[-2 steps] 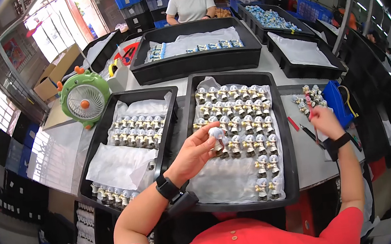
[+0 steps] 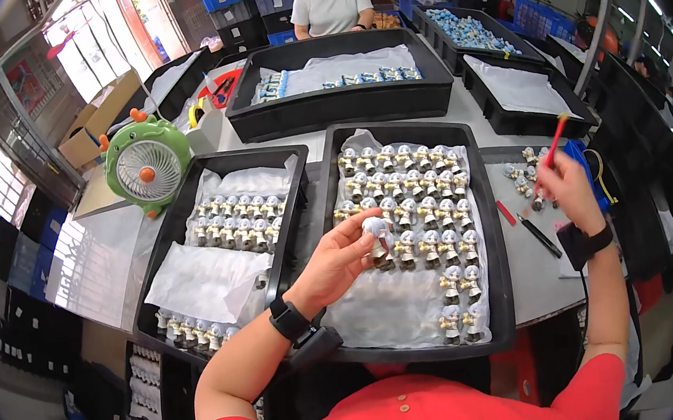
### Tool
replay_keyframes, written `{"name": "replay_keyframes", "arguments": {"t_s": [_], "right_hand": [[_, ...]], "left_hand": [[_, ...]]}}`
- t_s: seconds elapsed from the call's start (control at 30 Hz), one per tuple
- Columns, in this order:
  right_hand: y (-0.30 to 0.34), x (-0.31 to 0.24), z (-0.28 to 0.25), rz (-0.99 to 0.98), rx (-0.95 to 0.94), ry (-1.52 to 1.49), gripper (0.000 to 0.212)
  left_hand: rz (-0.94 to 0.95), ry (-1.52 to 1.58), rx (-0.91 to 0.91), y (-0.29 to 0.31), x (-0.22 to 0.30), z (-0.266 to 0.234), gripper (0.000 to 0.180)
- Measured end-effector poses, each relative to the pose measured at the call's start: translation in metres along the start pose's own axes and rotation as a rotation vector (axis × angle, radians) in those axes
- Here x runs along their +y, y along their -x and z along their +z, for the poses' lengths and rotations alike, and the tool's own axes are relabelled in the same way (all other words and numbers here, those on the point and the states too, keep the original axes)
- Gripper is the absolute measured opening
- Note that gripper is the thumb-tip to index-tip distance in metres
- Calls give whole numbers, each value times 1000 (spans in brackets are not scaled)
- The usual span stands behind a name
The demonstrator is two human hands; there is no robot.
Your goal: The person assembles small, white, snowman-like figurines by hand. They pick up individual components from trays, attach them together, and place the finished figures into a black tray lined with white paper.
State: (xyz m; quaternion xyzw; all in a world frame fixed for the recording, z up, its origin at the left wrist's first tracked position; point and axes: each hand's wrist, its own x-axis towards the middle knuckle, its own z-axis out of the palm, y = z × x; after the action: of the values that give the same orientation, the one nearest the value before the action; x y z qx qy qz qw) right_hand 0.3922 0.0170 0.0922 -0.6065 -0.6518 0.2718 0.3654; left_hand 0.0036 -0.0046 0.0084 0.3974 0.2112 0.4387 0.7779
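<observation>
Between the thumb and fingers of my left hand [image 2: 341,258] is a small white-haired figurine [image 2: 375,230], held above the near black tray [image 2: 499,274]. Rows of similar figurines [image 2: 410,211] stand on the white sheet lining that tray. My right hand [image 2: 566,186] is closed around a slim red stick-like tool [image 2: 555,143] that points up and away, with a yellowish end; its exact kind is unclear. Beside that hand, a cluster of loose figurines [image 2: 522,186] lies on the table, partly hidden by the fingers.
Left of the near tray stands another black tray [image 2: 297,183] with figurines and white sheets. A green fan [image 2: 148,164] is behind it. A red-capped pen [image 2: 506,213] and a black pen-like tool [image 2: 540,237] lie at right, near a blue bin [image 2: 602,186]. A person [image 2: 331,9] sits opposite.
My right hand has risen slightly and turned, and the red tool now tilts up and to the right, away from the loose figurines. My left hand keeps the figurine in almost the same place.
</observation>
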Motion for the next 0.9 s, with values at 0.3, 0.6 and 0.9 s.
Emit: {"name": "replay_keyframes", "arguments": {"t_s": [0.3,0.6,0.9], "right_hand": [[23,-103,133,-531,-115,-447,9],[7,-72,110,-404,154,-506,11],[15,96,47,288,-135,145,20]], "left_hand": [[5,-4,-9,0,-1,0,43],[89,-215,74,3,-3,6,47],[182,-391,109,1,-8,11,50]]}}
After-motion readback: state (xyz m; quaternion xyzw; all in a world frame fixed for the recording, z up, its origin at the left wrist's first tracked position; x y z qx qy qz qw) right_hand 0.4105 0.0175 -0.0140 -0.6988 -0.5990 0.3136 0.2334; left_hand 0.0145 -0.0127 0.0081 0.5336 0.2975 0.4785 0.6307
